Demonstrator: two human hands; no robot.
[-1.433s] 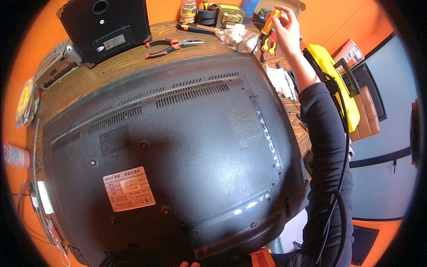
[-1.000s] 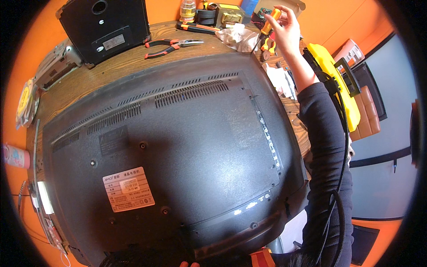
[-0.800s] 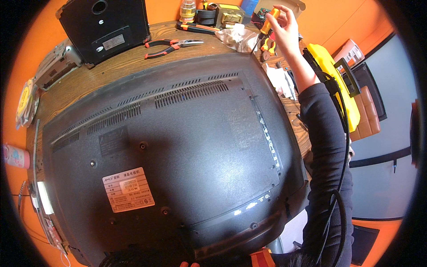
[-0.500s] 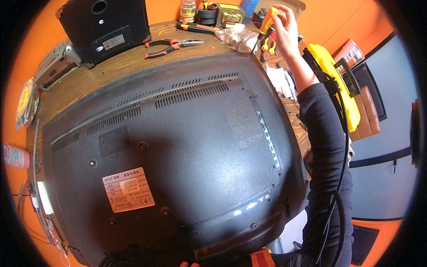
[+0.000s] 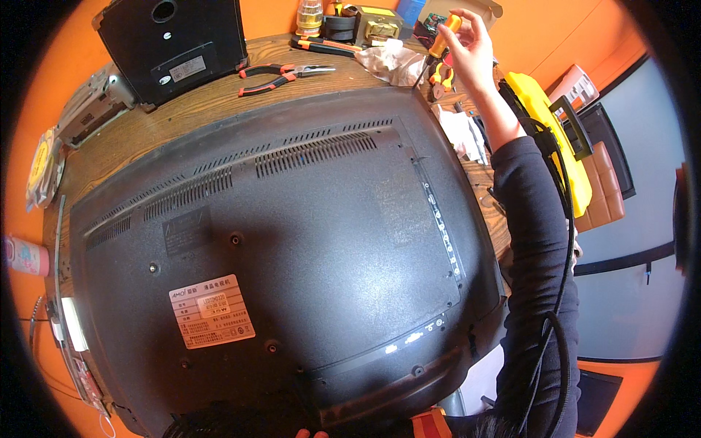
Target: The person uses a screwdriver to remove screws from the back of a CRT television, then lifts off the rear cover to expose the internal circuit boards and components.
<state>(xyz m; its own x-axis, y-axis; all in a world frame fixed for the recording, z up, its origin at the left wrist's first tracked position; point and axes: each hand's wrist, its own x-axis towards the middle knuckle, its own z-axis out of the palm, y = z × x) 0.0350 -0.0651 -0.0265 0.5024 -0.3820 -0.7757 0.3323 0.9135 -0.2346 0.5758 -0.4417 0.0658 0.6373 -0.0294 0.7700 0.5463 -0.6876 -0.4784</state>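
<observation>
Here the right hand [image 5: 473,55] grips an orange screwdriver [image 5: 437,50] over the table [image 5: 182,117], beside the big black TV back [image 5: 292,241]. The left hand [image 5: 312,433] barely shows, so I cannot tell its grip.

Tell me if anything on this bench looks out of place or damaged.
Nothing stands out. The television lies face down, back cover unbroken, and the right hand holds a screwdriver at its far corner.

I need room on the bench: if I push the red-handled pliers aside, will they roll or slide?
The pliers lie flat on the wooden table with handles spread, so they would probably slide, not roll. Being metal, they likely feel stiff and rather heavy. The grained wood may drag a little.
</observation>
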